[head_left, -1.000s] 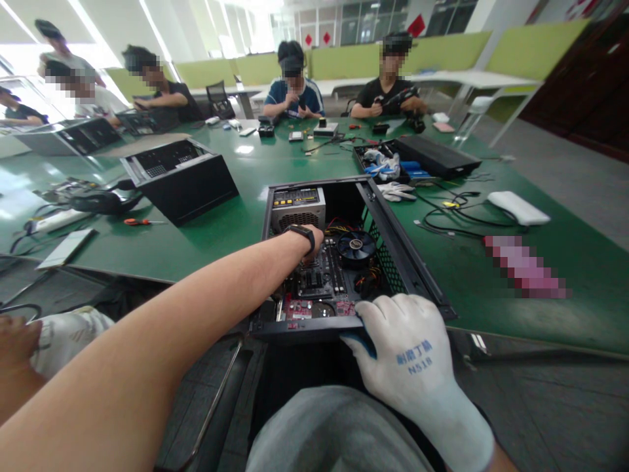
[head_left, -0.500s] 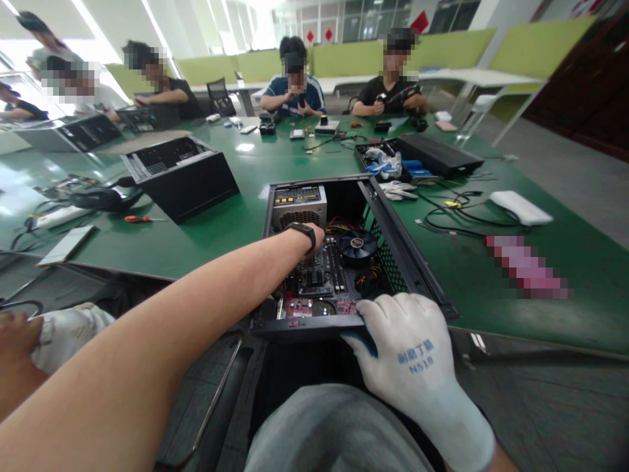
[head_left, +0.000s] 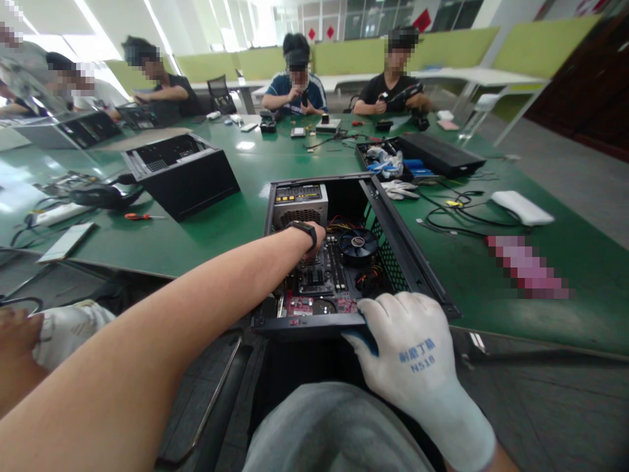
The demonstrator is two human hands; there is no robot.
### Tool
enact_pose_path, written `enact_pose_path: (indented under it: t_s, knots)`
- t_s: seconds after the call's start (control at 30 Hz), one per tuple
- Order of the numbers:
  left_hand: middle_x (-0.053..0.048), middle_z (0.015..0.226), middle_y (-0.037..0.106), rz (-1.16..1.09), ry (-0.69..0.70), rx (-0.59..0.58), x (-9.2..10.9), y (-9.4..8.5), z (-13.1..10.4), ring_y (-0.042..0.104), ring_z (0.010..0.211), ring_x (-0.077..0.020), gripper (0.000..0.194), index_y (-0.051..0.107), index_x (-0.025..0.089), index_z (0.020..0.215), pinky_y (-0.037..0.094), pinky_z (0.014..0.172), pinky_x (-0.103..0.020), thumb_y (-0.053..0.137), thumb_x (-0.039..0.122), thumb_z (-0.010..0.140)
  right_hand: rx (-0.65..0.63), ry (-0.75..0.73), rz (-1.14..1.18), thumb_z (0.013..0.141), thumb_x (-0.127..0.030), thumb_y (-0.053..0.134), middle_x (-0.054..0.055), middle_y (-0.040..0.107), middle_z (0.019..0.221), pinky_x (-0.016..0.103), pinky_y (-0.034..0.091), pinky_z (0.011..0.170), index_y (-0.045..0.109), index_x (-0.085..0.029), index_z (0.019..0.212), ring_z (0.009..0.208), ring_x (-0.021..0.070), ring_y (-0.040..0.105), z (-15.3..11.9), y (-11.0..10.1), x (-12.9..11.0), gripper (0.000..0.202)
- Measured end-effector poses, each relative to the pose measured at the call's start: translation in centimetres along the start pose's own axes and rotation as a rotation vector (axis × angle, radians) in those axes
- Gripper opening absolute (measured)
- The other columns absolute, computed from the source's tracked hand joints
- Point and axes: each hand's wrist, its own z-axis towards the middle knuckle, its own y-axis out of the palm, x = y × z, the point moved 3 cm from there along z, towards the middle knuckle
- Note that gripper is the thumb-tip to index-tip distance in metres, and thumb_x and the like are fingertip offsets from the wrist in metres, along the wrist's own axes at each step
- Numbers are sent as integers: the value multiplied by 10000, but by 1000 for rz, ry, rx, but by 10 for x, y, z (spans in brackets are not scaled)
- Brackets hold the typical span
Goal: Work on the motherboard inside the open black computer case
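An open black computer case [head_left: 407, 262] lies at the table's near edge, its inside facing up. My left hand [head_left: 316, 237], bare with a black wristband, reaches into it beside the silver power supply [head_left: 301, 208], over the motherboard [head_left: 319, 274]; its fingers are hidden behind the wrist. To the right of that hand is a round black fan [head_left: 358, 244]. My right hand [head_left: 405, 344], in a white glove, grips the near edge of the case at its right corner, fingers over the rim and thumb below.
A second black case [head_left: 196, 177] stands tilted at the left, near a screwdriver [head_left: 140, 216]. Gloves [head_left: 386, 164], cables [head_left: 442, 216] and a white box [head_left: 521, 207] lie to the right. Several people sit across the table [head_left: 491, 275]; a person's arm [head_left: 19, 341] shows at far left.
Both hands stay in nearly the same place on the case. At the far left, the standing person has shifted toward the frame's edge.
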Motion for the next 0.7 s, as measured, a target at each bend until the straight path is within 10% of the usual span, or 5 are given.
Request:
enact_pose_path:
  t_s: [0.7]
  knots:
    - [-105, 1010, 788, 39, 34, 19, 4, -5, -17, 706, 1034, -295, 496, 823, 177, 1018, 530, 938, -291, 903, 338, 556, -11, 4, -8, 867, -452, 635, 61, 584, 789, 393, 239, 736, 656, -201, 922, 765, 241, 454, 0, -1, 0, 258]
